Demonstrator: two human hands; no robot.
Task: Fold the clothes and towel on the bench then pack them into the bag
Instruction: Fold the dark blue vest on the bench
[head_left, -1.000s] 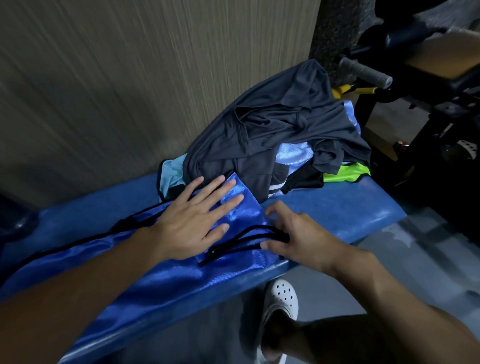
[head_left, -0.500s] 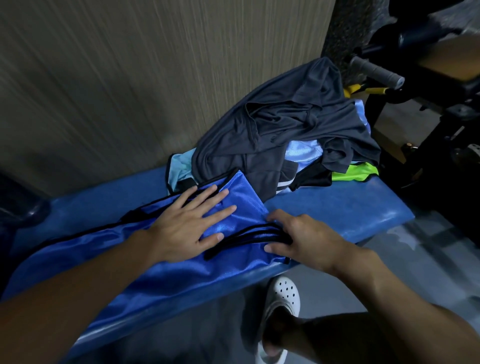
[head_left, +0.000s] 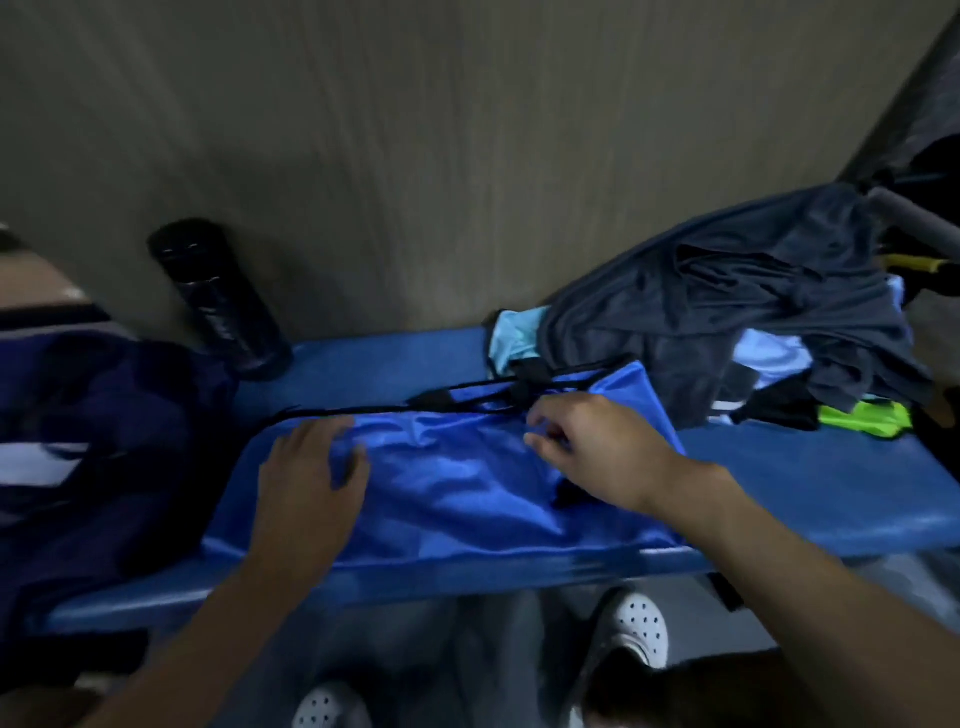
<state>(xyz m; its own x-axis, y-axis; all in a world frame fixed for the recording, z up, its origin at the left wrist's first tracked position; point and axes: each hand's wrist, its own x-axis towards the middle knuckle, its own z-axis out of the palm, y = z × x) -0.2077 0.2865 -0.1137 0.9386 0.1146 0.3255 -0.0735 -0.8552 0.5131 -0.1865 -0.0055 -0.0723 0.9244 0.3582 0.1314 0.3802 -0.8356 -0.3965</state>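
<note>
At six o'clock I saw the white shoes on the floor, just under the blue bench. On the bench lay the bag, flat and shiny, filling the middle. I had the left hand at seven o'clock, wide and flat, pressing the bag down. The right hand at four o'clock was narrow, fingers curled, pinching the bag's cloth beside the black cords; blur hid the exact hold. To do this well, I judged, the left palm should pin the bag while the right smoothed the cloth and freed the cords, so the mouth would open cleanly. Farther off, at two o'clock, the clothes sat unfolded in a heap touching the bag's corner. At ten o'clock a black bottle stood by the wall.
</note>
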